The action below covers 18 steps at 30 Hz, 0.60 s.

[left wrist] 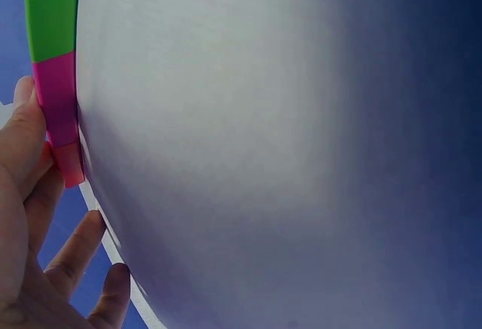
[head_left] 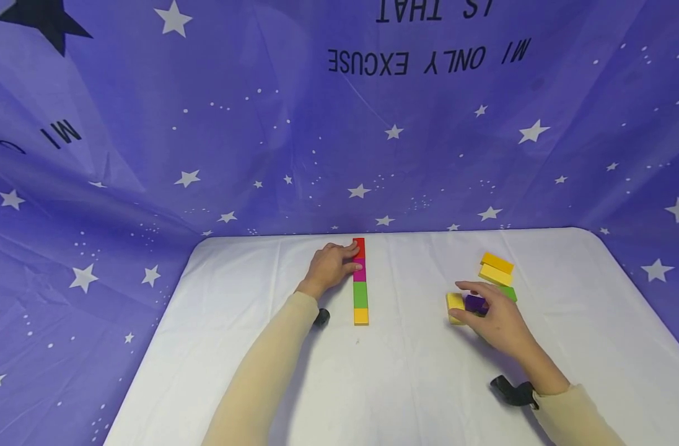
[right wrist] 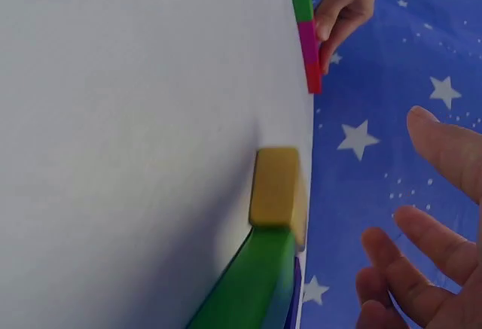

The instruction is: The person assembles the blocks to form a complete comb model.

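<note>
A straight row of coloured blocks runs away from the person: an orange block [head_left: 361,317], a green block [head_left: 360,295], a magenta block [head_left: 360,275] and a red block [head_left: 361,246] at the far end. The left hand [head_left: 327,267] lies along the row's left side, its index finger on the red block and its thumb on the magenta one; the other fingers spread free. Over a loose group of blocks hovers the right hand [head_left: 501,319], thumb and fingers apart. Nearest to it are a yellow block [head_left: 455,301] and a purple block [head_left: 474,303].
Behind the right hand lie a partly hidden green block [head_left: 509,293], a light yellow block [head_left: 495,274] and an orange-yellow block [head_left: 498,262]. A white cloth [head_left: 417,371] covers the table. At its back edge rises a blue-purple curtain [head_left: 317,155] with stars.
</note>
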{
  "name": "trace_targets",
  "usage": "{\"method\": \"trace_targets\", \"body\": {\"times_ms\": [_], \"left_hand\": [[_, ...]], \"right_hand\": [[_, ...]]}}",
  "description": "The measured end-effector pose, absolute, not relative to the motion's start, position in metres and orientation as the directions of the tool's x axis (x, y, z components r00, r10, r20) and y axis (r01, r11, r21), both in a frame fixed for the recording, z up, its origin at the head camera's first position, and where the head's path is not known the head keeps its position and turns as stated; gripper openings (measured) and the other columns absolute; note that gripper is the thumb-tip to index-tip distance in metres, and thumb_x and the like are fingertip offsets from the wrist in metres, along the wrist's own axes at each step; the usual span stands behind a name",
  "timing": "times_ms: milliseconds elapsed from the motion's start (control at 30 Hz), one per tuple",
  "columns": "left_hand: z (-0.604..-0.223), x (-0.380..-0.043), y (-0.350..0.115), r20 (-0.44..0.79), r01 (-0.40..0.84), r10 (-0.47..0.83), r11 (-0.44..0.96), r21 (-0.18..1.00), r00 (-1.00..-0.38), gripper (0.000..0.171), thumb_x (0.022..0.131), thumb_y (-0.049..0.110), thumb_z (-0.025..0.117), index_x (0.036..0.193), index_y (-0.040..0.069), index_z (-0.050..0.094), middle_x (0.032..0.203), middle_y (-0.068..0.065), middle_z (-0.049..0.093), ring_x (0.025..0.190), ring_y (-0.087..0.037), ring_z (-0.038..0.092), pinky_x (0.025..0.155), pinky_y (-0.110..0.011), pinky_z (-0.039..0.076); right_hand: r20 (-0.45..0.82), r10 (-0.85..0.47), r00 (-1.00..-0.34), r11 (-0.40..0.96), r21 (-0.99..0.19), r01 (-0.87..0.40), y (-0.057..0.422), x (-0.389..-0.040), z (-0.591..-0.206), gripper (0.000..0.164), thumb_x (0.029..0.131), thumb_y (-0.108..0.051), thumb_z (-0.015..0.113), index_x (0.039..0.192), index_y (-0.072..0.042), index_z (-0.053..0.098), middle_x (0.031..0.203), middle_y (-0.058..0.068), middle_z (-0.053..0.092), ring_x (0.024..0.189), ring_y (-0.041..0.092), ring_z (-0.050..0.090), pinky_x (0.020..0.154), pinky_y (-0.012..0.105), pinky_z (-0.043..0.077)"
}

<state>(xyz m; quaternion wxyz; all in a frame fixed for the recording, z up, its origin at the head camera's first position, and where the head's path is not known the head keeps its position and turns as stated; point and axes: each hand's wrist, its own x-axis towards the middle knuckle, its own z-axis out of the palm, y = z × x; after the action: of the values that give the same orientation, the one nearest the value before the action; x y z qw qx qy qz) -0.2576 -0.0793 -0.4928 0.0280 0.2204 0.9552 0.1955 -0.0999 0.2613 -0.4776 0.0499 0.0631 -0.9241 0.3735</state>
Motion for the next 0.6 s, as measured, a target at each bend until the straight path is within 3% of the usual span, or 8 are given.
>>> {"method": "trace_targets", "body": {"times_ms": [267,600], "left_hand": [[-0.493,-0.2567,-0.0784,0.024,0.407,0.433,0.826,0.39,-0.901,0.055,0.09,0.041,0.073,0.14,0.02,0.06,0.149,0.009,0.05,0.129,-0.026,0.051,0.102,-0.043,0.043],[-0.4908,-0.256,-0.0791,0.011,0.392,0.422,0.831,0.395,-0.906,0.055,0.091,0.04,0.073,0.141,0.021,0.059,0.149,0.009,0.051,0.131,-0.026,0.05,0.104,-0.044,0.042]], "right_hand": [[0.086,-0.085,-0.993,0.792,-0.598,-0.12,0.2725,-0.0991,-0.4802,0.077,0.081,-0.046,0.083,0.139,-0.003,0.056,0.141,0.028,0.053,0.128,0.05,0.039,0.1,0.068,0.034],[0.073,-0.134,-0.988,0.839,-0.522,-0.152,0.2726,-0.1038,-0.4856,0.088,0.076,-0.054,0.084,0.139,0.0,0.055,0.137,0.027,0.056,0.123,0.046,0.04,0.095,0.063,0.041]]}}
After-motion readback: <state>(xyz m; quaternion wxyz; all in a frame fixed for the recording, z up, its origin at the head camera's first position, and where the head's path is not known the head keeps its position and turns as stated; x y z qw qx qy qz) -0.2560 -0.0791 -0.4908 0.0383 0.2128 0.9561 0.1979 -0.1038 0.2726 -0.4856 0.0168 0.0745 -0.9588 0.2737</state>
